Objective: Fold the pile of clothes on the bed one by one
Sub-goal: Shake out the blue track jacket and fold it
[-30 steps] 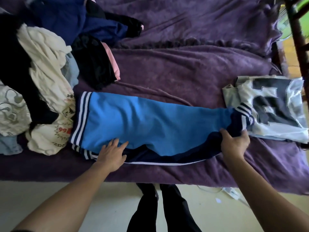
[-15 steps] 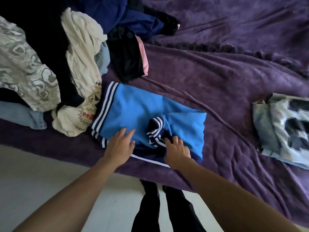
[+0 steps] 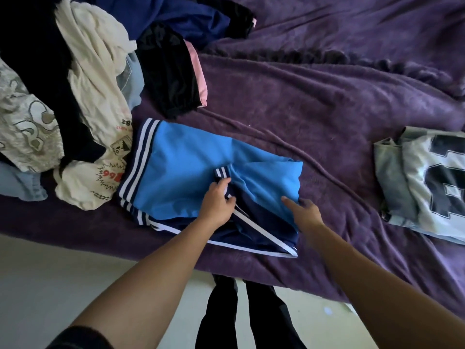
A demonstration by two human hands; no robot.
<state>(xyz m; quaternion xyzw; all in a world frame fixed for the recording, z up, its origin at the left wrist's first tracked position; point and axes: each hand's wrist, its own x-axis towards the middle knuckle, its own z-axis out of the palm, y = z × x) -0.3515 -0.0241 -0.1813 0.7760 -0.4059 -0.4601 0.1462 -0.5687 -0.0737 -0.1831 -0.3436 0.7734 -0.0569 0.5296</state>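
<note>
1. Left hand (image 3: 218, 200): fingers pinched on the striped cuff (image 3: 223, 173) folded onto the middle of the blue track pants (image 3: 191, 162).
2. Right hand (image 3: 305, 210): fingers tucked under the pants' folded right edge; whether they clamp the cloth, cannot tell.
3. Pants: smooth knit, light blue over navy, white piping, striped waistband at left; doubled over, lying flat near the front edge of the bed.
4. Bed cover: purple fleece blanket (image 3: 314, 102), plush and wrinkled.
5. Unfolded pile (image 3: 83, 96) touches the waistband: cream printed tee, black and navy garments.
6. Folded grey numbered shirt (image 3: 422, 182) lies well apart, at right.
</note>
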